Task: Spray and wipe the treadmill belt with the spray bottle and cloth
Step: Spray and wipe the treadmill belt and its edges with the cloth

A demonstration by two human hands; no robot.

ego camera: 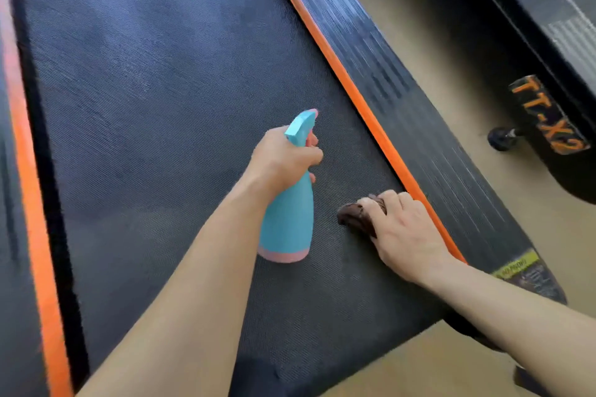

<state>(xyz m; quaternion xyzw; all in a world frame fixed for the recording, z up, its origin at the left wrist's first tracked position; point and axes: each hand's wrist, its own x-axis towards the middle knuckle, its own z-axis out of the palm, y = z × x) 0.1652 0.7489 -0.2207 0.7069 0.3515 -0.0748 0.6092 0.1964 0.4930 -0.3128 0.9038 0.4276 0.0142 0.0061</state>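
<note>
The left hand [283, 158] grips a smooth teal spray bottle [287, 219]; at its 4 o'clock, the right hand [403, 232] clutches a bunched brown cloth [351, 214] on the ribbed treadmill belt [161, 106].

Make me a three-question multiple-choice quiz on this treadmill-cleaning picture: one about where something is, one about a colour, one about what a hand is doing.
1. Where is the cloth?
A. On the treadmill belt, near the right-hand orange strip
B. On the tan floor
C. Draped over the bottle

2. What colour is the spray bottle?
A. White all over
B. Turquoise with a pink base
C. Orange with black

3. What is the left hand doing?
A. Hanging empty
B. Lying flat on the belt
C. Gripping the bottle's neck

Answers:
1. A, since the right hand holds the brown cloth down on the belt just inside the strip.
2. B, since the body is turquoise and a pink band rings its bottom.
3. C, since its fingers curl round the neck just below the spray head.
</note>
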